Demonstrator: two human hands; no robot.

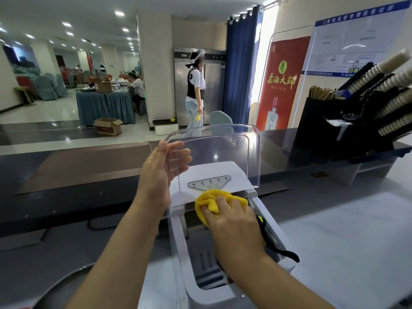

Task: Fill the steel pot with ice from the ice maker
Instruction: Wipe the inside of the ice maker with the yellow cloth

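The white ice maker (225,175) stands on the counter in front of me with its clear plastic lid (225,148) raised upright. My left hand (162,168) holds the lid's left edge, thumb in front and fingers behind the plastic. My right hand (231,221) presses a yellow cloth (214,199) against the rear rim of the open ice compartment (207,262), fingers curled into the cloth. A curved steel rim, probably the steel pot (64,284), shows at the lower left. I see no ice in the compartment.
A black organiser (347,130) with stacked paper cups and wooden sticks stands at the right on the raised dark counter ledge (78,175). A black strap (276,246) hangs at my right wrist. A person (196,90) stands beyond the counter by a steel refrigerator.
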